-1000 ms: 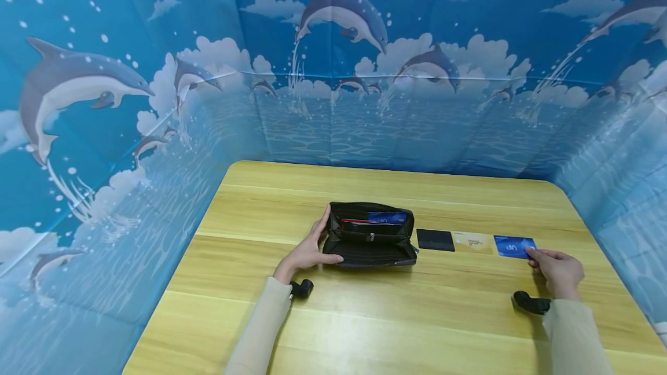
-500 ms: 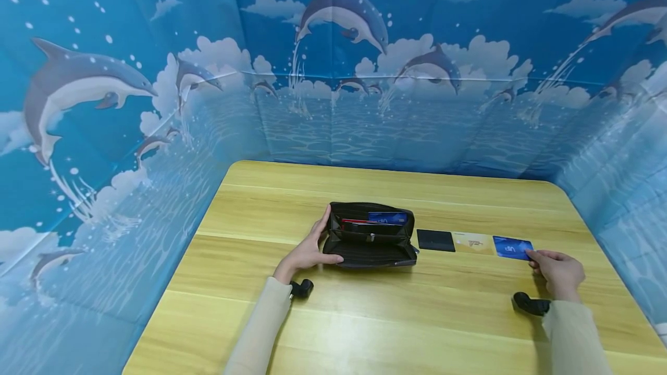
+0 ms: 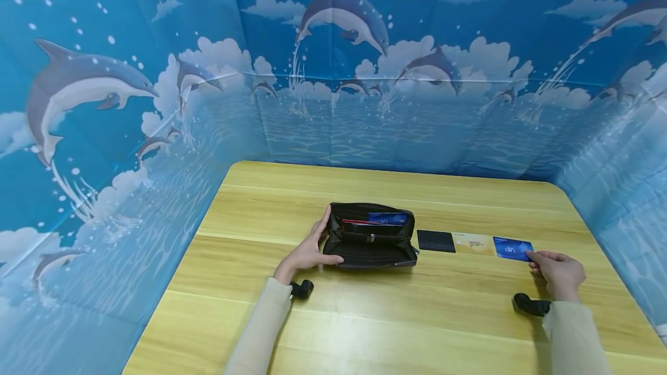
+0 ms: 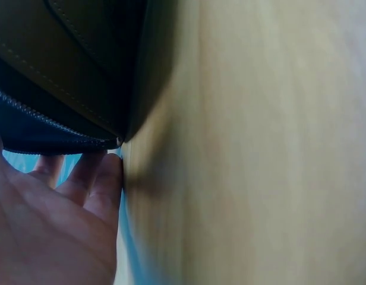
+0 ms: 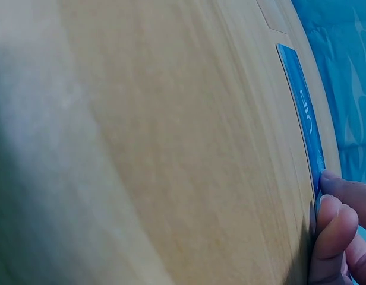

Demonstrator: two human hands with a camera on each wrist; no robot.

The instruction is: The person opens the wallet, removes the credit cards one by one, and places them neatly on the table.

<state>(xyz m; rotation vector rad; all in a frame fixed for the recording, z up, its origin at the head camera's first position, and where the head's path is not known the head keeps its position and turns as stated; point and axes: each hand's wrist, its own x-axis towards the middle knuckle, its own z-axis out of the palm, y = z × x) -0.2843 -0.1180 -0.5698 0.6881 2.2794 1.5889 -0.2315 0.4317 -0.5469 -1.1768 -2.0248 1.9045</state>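
An open black zip wallet (image 3: pixel 371 235) lies mid-table with a blue card (image 3: pixel 387 218) and a red card (image 3: pixel 356 222) in its slots. My left hand (image 3: pixel 319 245) grips its left end, thumb on the near side and fingers along the end; the left wrist view shows the wallet (image 4: pixel 70 65) right above my left hand (image 4: pixel 52 225). To the right lies a blue VIP card (image 3: pixel 513 249). My right hand (image 3: pixel 532 257) pinches its right edge, and the right wrist view shows that card (image 5: pixel 302 113) with curled fingertips (image 5: pixel 334 219) at its edge.
A black card (image 3: pixel 435 240) and a beige card (image 3: pixel 473 243) lie flat between the wallet and the blue VIP card. The wooden table (image 3: pixel 365 317) is walled on three sides by a blue dolphin-print screen (image 3: pixel 156 103).
The blue VIP card under my right fingertips has shifted very slightly. My left hand and the wallet stay where they were.
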